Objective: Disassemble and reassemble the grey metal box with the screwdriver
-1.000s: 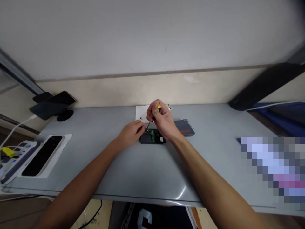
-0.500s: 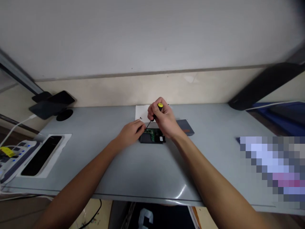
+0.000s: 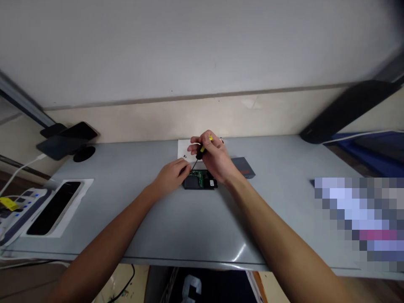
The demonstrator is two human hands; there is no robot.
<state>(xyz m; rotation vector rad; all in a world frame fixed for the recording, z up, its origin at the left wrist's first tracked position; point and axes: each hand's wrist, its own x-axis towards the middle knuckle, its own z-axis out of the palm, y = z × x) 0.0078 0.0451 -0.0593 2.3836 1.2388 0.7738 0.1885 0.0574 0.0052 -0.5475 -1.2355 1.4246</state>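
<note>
Evidently this is close work, and I read it through the head camera. The right hand (image 3: 217, 159) is closed around a screwdriver (image 3: 201, 150), black with yellow, mid-frame; some fingers are lifted off the handle. I take that loose hold as suited to fine turning. The shaft slants down and left to the upper left corner of an opened dark device (image 3: 191, 183), just below frame centre.

The left hand (image 3: 170, 176) has bent fingers at that same corner, probably to steady the casing and guide the tip. Whether they pinch anything I cannot tell; the contact is hidden.

Containers: the device's shell serves as a shallow tray, lying flat on the grey table (image 3: 176, 227). In it I see a green circuit board (image 3: 201, 179), a dark block at left and a black part with a small white label at right. Just behind, white paper (image 3: 182, 145) carries tiny dark bits (image 3: 185, 156), too small to name; I judge the pale ground keeps them visible. A grey slab (image 3: 245, 166) lies right of the device, partly behind the right wrist; I cannot tell if it is hollow.
</note>
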